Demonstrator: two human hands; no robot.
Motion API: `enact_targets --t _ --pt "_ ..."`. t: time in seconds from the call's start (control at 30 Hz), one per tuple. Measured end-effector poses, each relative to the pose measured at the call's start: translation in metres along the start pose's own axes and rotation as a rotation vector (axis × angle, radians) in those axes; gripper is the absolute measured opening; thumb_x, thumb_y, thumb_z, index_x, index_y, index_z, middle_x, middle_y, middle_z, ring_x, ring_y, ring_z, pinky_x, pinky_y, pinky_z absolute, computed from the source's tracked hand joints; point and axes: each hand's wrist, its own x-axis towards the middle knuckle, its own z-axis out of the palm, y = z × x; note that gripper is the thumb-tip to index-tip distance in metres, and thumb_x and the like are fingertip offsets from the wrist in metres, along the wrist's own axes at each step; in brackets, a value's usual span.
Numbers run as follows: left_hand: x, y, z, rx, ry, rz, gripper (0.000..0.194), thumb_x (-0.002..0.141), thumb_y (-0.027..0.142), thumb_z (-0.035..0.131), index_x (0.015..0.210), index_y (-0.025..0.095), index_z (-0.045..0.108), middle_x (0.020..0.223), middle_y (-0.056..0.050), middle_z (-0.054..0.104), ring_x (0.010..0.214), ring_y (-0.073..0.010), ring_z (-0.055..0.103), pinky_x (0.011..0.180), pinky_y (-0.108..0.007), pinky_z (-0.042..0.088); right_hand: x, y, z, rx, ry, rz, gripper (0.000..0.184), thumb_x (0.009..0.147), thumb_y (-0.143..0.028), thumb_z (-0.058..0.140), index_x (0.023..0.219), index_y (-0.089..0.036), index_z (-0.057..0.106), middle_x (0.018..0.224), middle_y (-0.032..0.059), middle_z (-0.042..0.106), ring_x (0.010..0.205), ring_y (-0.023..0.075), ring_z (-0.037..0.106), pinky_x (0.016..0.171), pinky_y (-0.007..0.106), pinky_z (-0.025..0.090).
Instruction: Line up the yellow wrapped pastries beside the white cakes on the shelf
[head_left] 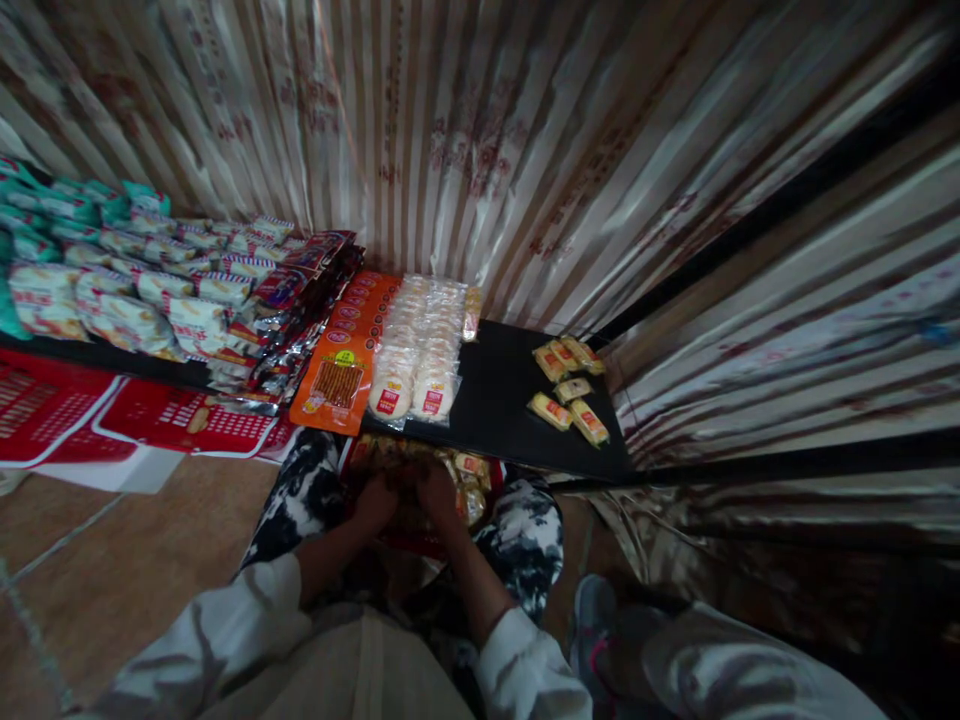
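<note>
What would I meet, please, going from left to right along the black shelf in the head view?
Teal plastic packets, glossy dark plastic packets, a flat orange plastic pouch, two rows of round white snacks in clear wrapping, one small yellow packet, a group of small yellow packets.

- I hold my left hand [377, 502] low between my knees [313, 462].
- My right hand [437, 490] is just beside it.
- My forearms [478, 585] angle inward; finger pose is too dark.

dim light, soft blur, dark corners
</note>
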Motion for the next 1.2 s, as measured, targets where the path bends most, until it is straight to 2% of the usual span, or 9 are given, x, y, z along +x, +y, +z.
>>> enact_targets --t 0.13,0.2,0.33,0.47,0.63,0.77,0.93,1.07,1.2 --pt "-0.008 0.002 -0.005 -0.025 0.049 0.004 0.046 0.088 0.022 0.041 0.132 0.012 0.042 0.127 -0.013 0.058 0.116 -0.0194 0.055 0.096 -0.026 0.040 -0.013 -0.004 -0.011 0.112 0.117 -0.059 0.036 0.081 -0.019 0.049 0.114 -0.015 0.062 0.111 0.0115 0.065 0.104 0.0224 0.058 0.091 0.033 0.044" --pt "-0.015 0.006 -0.009 -0.009 0.087 0.055 0.048 0.087 0.025 0.044 0.133 0.014 0.043 0.128 -0.013 0.056 0.118 -0.0201 0.053 0.099 -0.027 0.039 -0.021 -0.006 -0.021 0.153 0.156 -0.121 0.035 0.080 -0.019 0.050 0.112 -0.015 0.062 0.108 0.0115 0.064 0.101 0.0226 0.059 0.090 0.034 0.045" --pt "-0.030 0.020 -0.018 0.065 0.134 0.232 0.042 0.083 0.029 0.048 0.123 0.017 0.055 0.127 -0.013 0.054 0.113 -0.0226 0.055 0.097 -0.031 0.041 -0.033 -0.007 -0.050 0.231 0.187 -0.282 0.033 0.079 -0.018 0.053 0.110 -0.017 0.063 0.100 0.0094 0.064 0.094 0.0214 0.060 0.085 0.035 0.048" --pt "-0.038 0.042 -0.025 0.038 0.119 0.475 0.040 0.080 0.024 0.049 0.119 0.020 0.056 0.119 -0.008 0.059 0.108 -0.0200 0.056 0.095 -0.030 0.042 -0.037 -0.009 -0.085 0.319 0.159 -0.402 0.030 0.079 -0.018 0.056 0.108 -0.022 0.064 0.100 0.0060 0.064 0.095 0.0188 0.060 0.086 0.032 0.048" --pt "-0.038 0.078 -0.035 -0.104 0.100 0.644 0.026 0.082 0.025 0.046 0.102 0.017 0.061 0.102 -0.007 0.065 0.095 -0.0189 0.058 0.089 -0.031 0.044 -0.030 -0.009 -0.114 0.526 0.263 -0.332 0.034 0.077 -0.024 0.060 0.111 -0.023 0.062 0.108 0.0064 0.061 0.095 0.0174 0.061 0.085 0.031 0.051" --pt "-0.032 0.111 -0.040 -0.208 0.180 0.632 0.029 0.080 0.024 0.048 0.105 0.015 0.060 0.101 -0.006 0.066 0.091 -0.0173 0.059 0.084 -0.029 0.045 -0.021 -0.005 -0.118 0.721 0.298 -0.229 0.041 0.074 -0.031 0.065 0.113 -0.020 0.059 0.099 0.0062 0.065 0.086 0.0174 0.063 0.081 0.032 0.053" --pt "-0.019 0.147 -0.043 -0.225 0.170 0.552 0.024 0.079 0.022 0.052 0.100 0.015 0.061 0.091 -0.004 0.067 0.077 -0.0145 0.061 0.072 -0.025 0.047 -0.005 0.002 -0.119 0.848 0.305 -0.195 0.036 0.074 -0.032 0.064 0.107 -0.019 0.060 0.096 0.0065 0.068 0.085 0.0178 0.065 0.080 0.032 0.053" --pt "-0.007 0.173 -0.041 -0.223 0.193 0.526 0.028 0.081 0.017 0.050 0.106 0.016 0.059 0.097 -0.006 0.067 0.083 -0.0154 0.061 0.075 -0.026 0.048 0.022 0.008 -0.129 0.855 0.379 -0.192 0.037 0.071 -0.033 0.063 0.105 -0.018 0.061 0.096 0.0072 0.069 0.085 0.0186 0.065 0.080 0.033 0.053" --pt "0.004 0.198 -0.032 -0.236 0.287 0.539 0.038 0.081 0.017 0.048 0.119 0.014 0.052 0.113 -0.013 0.060 0.098 -0.0195 0.060 0.086 -0.031 0.048 0.062 0.010 -0.142 0.844 0.415 -0.190 0.037 0.069 -0.032 0.060 0.103 -0.017 0.061 0.094 0.0078 0.069 0.083 0.0193 0.065 0.080 0.034 0.053"
